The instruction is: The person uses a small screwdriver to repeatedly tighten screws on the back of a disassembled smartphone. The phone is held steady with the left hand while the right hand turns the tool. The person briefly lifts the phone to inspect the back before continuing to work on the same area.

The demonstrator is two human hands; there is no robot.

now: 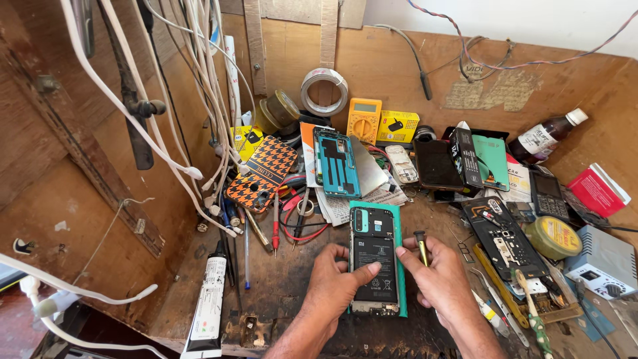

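Worn wooden boards form the workbench [279, 279] and its back wall, crowded with phone parts and tools. At far left, white cables [166, 133] hang down the wall, and a white tube of adhesive [209, 299] lies at the bench edge. Just right of it, the left hand [335, 282] rests loosely curled on the opened phone [373, 256], thumb pressed on its black battery; the phone lies flat on a teal mat at centre front. The right hand [442, 279] touches the phone's right edge with its forefinger and pinches a small yellow-handled screwdriver [422, 247] upright. Both wrists are cut off by the lower edge. Behind, a teal phone frame [337, 163] and yellow multimeter [364, 119] stand. Rightward lie a dismantled black phone [502, 236], a round tin [553, 237] and a brown bottle [548, 136].
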